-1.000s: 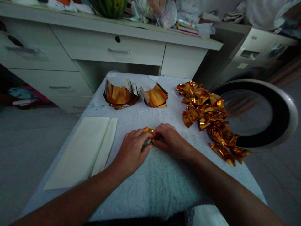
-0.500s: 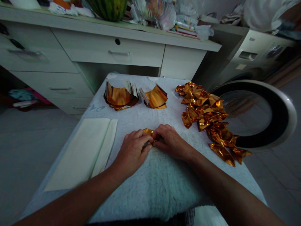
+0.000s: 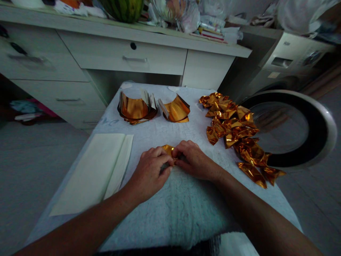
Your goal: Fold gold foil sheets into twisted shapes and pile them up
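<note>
Centrally, gold foil (image 3: pixel 168 149) between both hands.

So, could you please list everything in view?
Foil piece: one, gold, table's middle
Left foil stack: one, gold, table's far side
Right foil stack: one, gold, beside it
Folded foil pieces: overlapping, uncountable, gold, table's right
Pale sheets: count unclear, cream, table's left
Covered table: one, pale blue, centre
Cabinet: one, white, behind
Watermelon: one, striped green, cabinet top
Plastic bags: several, clear, cabinet top
Booklets: several, mixed, cabinet top
Washing machine: one, silver-grey, far right
Cloth bundle: count unclear, blue and pink, far left
Left hand: one, bare, foil's left
Right hand: one, bare, foil's right
</note>
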